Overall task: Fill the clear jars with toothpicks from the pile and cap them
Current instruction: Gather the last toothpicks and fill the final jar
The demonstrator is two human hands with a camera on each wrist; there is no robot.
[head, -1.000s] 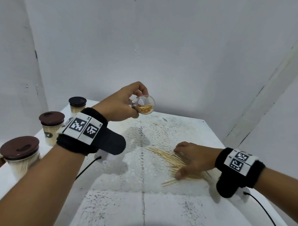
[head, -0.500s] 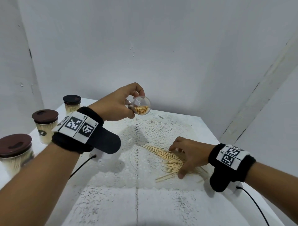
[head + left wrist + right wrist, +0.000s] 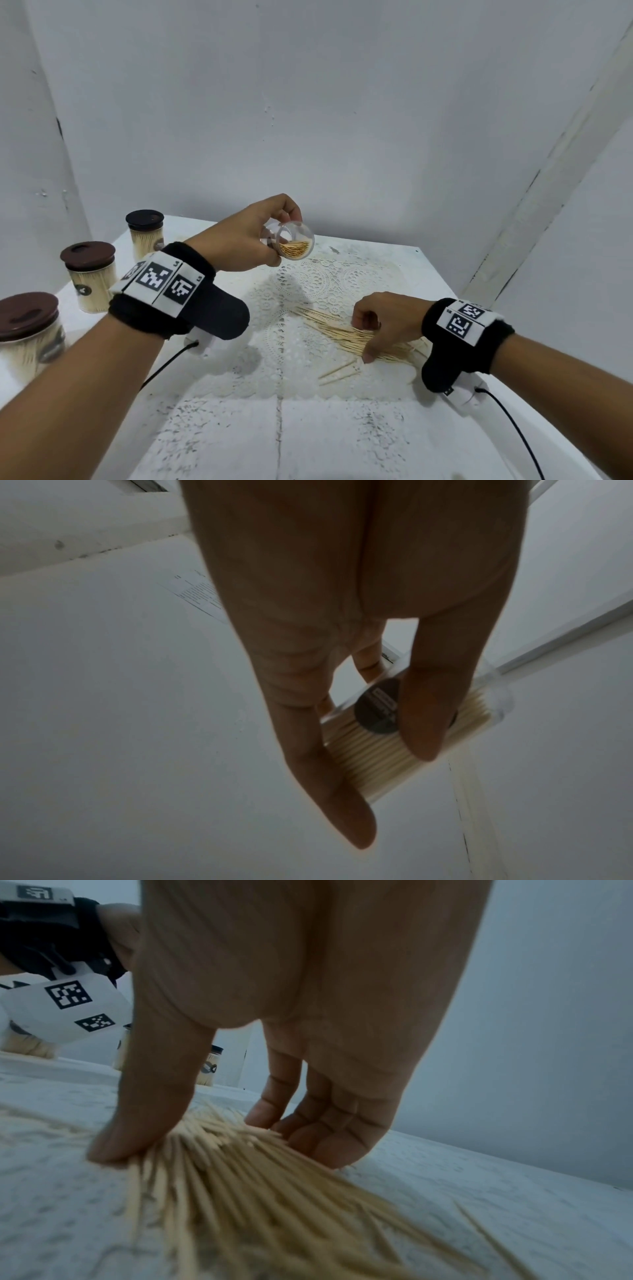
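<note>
- Nearest capped jar (image 3: 29, 337) was cut off by the left edge of the head view; its label was blurred.
- Right hand (image 3: 383, 322) covered part of the toothpick pile (image 3: 352, 337) in the head view; fingertips could not be seen there.
- Right wrist view: near end of the pile (image 3: 274, 1218) was blurred and ran off the bottom edge.
- Left wrist view: thumb (image 3: 424, 712) hid part of the dark label on the clear jar (image 3: 486, 710); print unreadable.

left hand (image 3: 251, 236): grips tilted clear jar (image 3: 293, 240), partly filled
right hand (image 3: 383, 322): thumb and fingers on toothpick pile (image 3: 346, 334)
desk (image 3: 342, 438): three capped jars (image 3: 89, 275) at left
</note>
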